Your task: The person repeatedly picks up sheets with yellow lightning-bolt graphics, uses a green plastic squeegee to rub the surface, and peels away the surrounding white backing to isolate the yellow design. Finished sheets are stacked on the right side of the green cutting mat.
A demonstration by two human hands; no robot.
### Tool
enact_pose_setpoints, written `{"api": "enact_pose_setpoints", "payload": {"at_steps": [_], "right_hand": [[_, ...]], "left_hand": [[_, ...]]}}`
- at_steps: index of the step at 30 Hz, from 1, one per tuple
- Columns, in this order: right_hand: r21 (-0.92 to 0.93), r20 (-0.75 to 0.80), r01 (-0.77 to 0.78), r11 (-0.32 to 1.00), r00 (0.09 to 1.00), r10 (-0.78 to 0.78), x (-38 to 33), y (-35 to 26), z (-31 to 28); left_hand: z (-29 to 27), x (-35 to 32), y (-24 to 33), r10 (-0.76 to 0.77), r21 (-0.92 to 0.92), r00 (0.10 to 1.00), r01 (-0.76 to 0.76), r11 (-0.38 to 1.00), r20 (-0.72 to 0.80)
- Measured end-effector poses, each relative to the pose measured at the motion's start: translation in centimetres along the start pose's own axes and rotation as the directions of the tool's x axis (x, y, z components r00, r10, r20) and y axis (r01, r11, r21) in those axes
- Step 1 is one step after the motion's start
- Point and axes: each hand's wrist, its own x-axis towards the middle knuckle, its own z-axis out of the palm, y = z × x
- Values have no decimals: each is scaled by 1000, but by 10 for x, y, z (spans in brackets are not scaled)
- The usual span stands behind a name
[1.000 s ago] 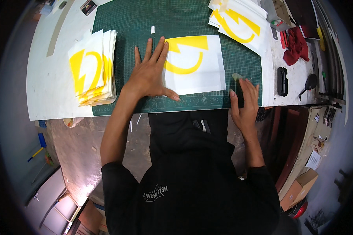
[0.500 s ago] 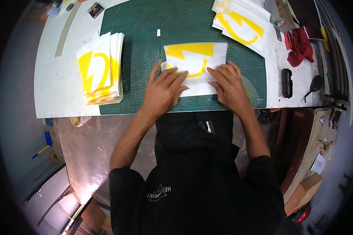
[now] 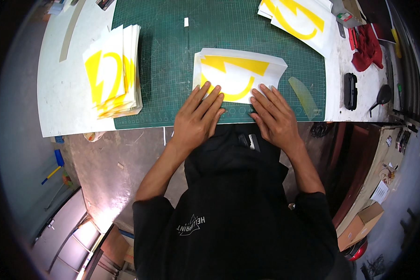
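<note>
A white sheet with yellow printed shapes [image 3: 235, 70] lies on the green cutting mat [image 3: 165, 84] in front of me, its far edge curling up. My left hand [image 3: 199, 112] rests with outstretched fingers on the sheet's near left part. On its near right part lie the fingers of my right hand [image 3: 275, 112], also stretched out. Neither hand grips anything. To the left stands a stack of similar yellow-and-white sheets [image 3: 109, 79], partly on the mat. Beside my right hand lies a clear curved piece [image 3: 305, 98], probably plastic.
More yellow-and-white sheets [image 3: 301, 21] lie at the far right. Beyond them are a red cloth [image 3: 367, 49], a black case [image 3: 350, 91] and a black spoon-shaped tool [image 3: 381, 98]. A grey strip [image 3: 71, 30] lies on the white table [image 3: 56, 93] at the left.
Both hands have come slightly nearer, and their fingers now lie flatter on the sheet. The sheet has settled onto the mat, with its far edge curled. The whole view has shifted a little.
</note>
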Motion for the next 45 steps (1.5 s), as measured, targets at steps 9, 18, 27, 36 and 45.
{"api": "enact_pose_setpoints", "payload": {"at_steps": [9, 18, 27, 36, 45], "right_hand": [[-22, 4, -3, 1000, 1000, 3, -4, 2, 4], [-48, 15, -19, 999, 1000, 19, -3, 0, 0], [-50, 70, -38, 998, 997, 41, 40, -42, 22], [-227, 71, -210, 951, 970, 231, -25, 0, -23], [-83, -232, -39, 996, 972, 19, 66, -15, -34]], "left_hand": [[1, -1, -2, -1, -12, 1000, 1, 1000, 0], [-3, -3, -4, -36, -38, 999, 37, 999, 41], [-12, -6, -5, -64, -6, 996, 64, 998, 60], [-2, 2, 24, -155, 155, 987, 146, 977, 51], [17, 5, 51, -102, -44, 990, 107, 993, 93]]}}
